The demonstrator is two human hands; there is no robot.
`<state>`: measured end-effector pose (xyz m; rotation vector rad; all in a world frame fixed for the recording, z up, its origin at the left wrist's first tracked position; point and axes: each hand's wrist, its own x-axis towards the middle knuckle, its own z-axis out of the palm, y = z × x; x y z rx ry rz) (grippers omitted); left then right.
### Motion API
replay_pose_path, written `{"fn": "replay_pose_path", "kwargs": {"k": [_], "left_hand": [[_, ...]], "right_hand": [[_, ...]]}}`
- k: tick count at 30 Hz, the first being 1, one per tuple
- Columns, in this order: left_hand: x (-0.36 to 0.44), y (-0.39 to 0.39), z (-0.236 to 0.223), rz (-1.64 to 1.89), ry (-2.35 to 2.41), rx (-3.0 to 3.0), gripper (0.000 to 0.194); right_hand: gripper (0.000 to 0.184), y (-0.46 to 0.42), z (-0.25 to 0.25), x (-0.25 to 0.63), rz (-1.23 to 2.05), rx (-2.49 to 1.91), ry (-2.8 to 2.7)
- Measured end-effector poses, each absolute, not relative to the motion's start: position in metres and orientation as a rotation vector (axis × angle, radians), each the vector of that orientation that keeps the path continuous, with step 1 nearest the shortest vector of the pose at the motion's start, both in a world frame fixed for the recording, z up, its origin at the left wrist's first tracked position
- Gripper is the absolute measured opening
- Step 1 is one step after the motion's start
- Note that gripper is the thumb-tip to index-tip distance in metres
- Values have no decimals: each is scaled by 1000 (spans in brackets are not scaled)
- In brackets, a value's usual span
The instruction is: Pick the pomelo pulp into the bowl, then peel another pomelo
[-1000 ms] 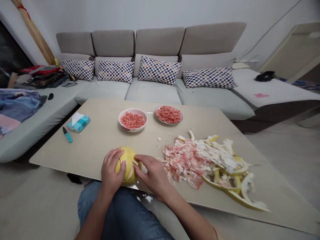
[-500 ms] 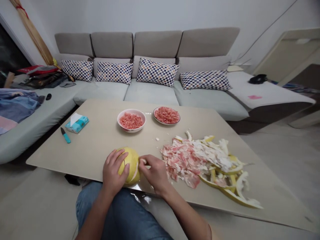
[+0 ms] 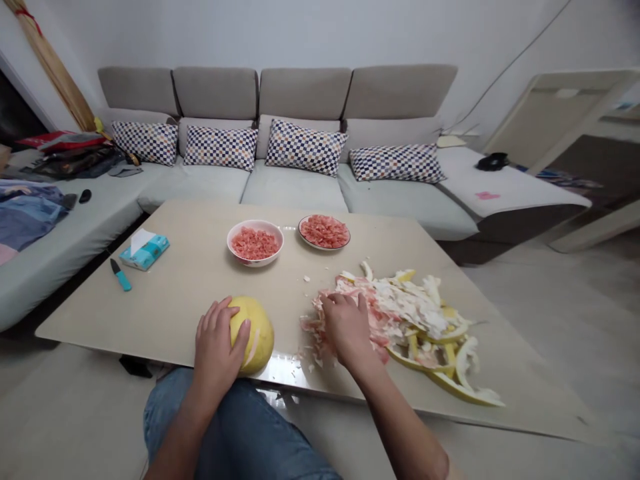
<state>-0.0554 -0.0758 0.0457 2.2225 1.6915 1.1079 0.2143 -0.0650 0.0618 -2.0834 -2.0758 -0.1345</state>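
Observation:
A yellow pomelo point(image 3: 257, 333) stands at the near edge of the table, with a pale strip showing where its rind is cut. My left hand point(image 3: 217, 343) is wrapped over its left side and steadies it. To the right, my right hand point(image 3: 347, 327) is over the left end of a heap of pink pomelo membranes point(image 3: 377, 307). Its fingers point down and away from me, and their tips are partly hidden, so whether they hold anything does not show. White pith and thick yellow rind pieces point(image 3: 467, 390) lie along the heap's right side.
Pink pulp fills a white bowl point(image 3: 231, 248) and a dark-rimmed plate point(image 3: 325, 249) farther back on the table point(image 3: 195, 280). At the left lie a blue tissue pack point(image 3: 153, 252) and a small teal-handled knife point(image 3: 121, 277). A grey sofa point(image 3: 295, 190) runs behind the table.
My right hand has left the pomelo's right side and moved right to the membrane heap. My left hand stays on the pomelo. The view has shifted slightly.

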Motion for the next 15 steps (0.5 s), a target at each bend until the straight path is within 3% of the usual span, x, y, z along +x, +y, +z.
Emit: {"fn": "replay_pose_path", "kwargs": {"k": [4,8,12,15], "left_hand": [[-48,-75,42,1112,1723,2301,27],[-52,-74,36,1144,1683,2365,38],[-55,-74,34,1176,1644,2388,38],[-56,-72,34,1199,1600,2408,36]], "right_hand": [[27,-69,69,185,276,-1612,-2040],[36,-76,81,149,641,-1286,-2008],[35,-73,95,133,699,-1289,-2101],[23,-67,104,129,645,-1395,-2207]]}}
